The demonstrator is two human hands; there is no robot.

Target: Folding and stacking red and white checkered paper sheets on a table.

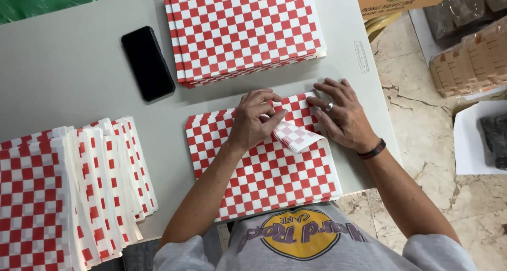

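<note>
Red-and-white checkered paper sheet (pixel 264 168), corner folded over, under flat, unclenched left hand (pixel 256 120) and right hand (pixel 340 115).

A red-and-white checkered paper sheet (pixel 264 165) lies flat on the grey table (pixel 79 70), at its near edge. Its far right corner is folded inward, and the paler back side shows on the fold.

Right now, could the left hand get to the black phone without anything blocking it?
Probably yes: the left hand presses the folded corner, and only bare table lies between it and the phone.
</note>
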